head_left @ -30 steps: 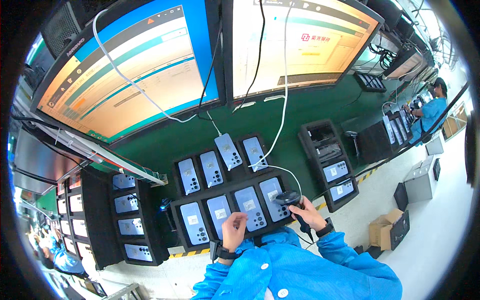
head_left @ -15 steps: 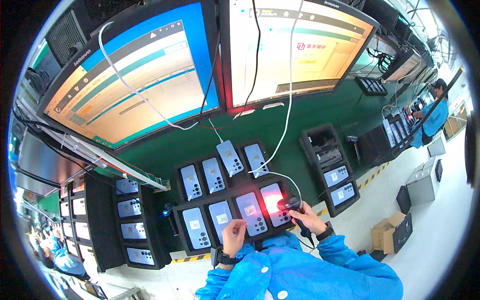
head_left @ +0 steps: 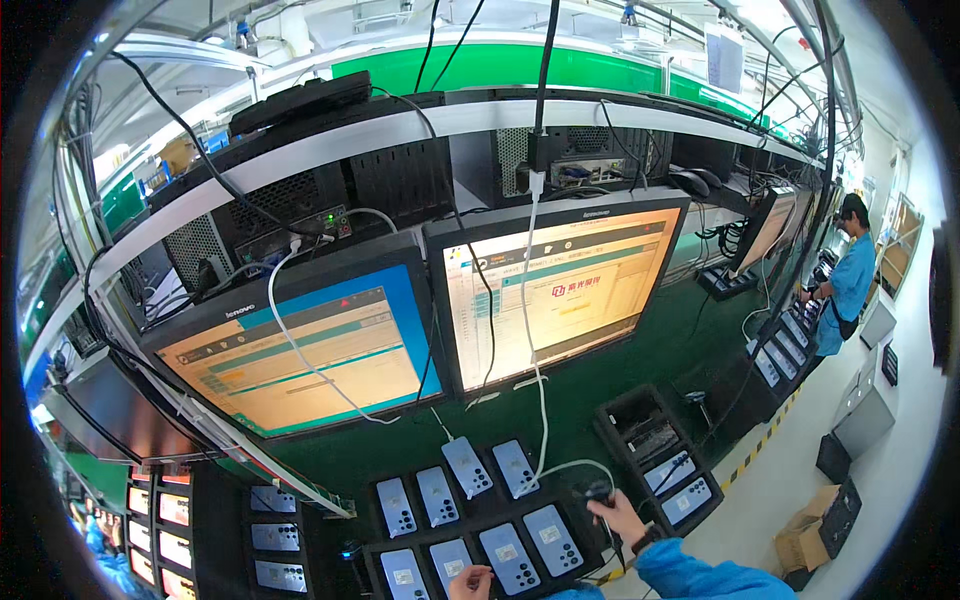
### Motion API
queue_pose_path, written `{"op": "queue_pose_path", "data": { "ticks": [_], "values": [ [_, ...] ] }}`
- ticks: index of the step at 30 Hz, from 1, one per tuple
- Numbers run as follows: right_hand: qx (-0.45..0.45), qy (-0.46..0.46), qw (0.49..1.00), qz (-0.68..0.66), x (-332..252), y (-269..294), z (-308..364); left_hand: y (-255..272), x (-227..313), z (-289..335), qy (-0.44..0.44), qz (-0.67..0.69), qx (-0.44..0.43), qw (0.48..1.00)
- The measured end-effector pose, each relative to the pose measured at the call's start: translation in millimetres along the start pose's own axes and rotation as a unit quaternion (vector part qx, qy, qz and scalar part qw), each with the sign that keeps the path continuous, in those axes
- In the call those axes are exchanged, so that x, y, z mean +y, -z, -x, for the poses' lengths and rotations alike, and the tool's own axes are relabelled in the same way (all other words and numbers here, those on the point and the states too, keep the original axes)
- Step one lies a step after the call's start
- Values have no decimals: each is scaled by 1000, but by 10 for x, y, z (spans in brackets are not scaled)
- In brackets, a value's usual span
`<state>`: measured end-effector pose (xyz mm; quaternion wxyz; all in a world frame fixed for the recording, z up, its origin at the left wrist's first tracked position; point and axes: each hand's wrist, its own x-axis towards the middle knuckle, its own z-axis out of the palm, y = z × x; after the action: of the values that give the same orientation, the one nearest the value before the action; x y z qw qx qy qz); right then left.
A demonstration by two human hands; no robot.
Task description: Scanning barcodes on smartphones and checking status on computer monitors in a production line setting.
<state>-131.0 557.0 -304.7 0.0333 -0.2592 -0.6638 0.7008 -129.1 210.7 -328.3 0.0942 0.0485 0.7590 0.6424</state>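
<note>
At far left, a black tray (head_left: 157,530) holds phones with lit screens (head_left: 175,508) in two columns. Beside it, another black tray (head_left: 230,530) shows three blue phones (head_left: 275,537) lying back up.

The middle tray (head_left: 490,512) has blue phones in two rows of four, camera ends toward the lower right. In the back row, the third phone (head_left: 466,467) has a thin white cable at its top end. The left hand (head_left: 470,583) is over the front row, near its second phone (head_left: 452,562), fingers bent and cut by the lower edge; whether they meet or touch anything I cannot tell. At the row's right end, the right hand (head_left: 622,517) has its fingers clamped on a dark scanner (head_left: 598,492), just beside the last phone (head_left: 552,539).

The right tray (head_left: 600,425) holds two blue phones (head_left: 687,499) in its near compartments; what lies in its dark far ones is unclear. Further right, four phones (head_left: 777,354) sit in a tray near a co-worker (head_left: 850,265) in blue.

The table (head_left: 560,420) is dark green. Behind stand a left monitor (head_left: 310,360) and a right monitor (head_left: 570,290), both lit, under a shelf (head_left: 400,130) with computers. At right, an open cardboard box (head_left: 805,530) is on the pale floor (head_left: 745,520).
</note>
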Motion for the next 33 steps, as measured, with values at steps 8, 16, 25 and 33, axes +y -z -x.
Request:
{"op": "queue_pose_path", "data": {
  "ticks": [8,16,25,33],
  "values": [
    [165,9,932,321,1217,24,-1070,-38,47,12,-2,-23,15,1000],
    [272,203,868,362,590,-253,-625,-49,78,142,-4,-24,39,999],
    [4,333,863,381,-89,-868,300,-127,356,-106,50,-19,-4,999],
    [57,268,890,365,169,-1015,142,-295,296,-302,28,-3,-17,999]
  ]
}}
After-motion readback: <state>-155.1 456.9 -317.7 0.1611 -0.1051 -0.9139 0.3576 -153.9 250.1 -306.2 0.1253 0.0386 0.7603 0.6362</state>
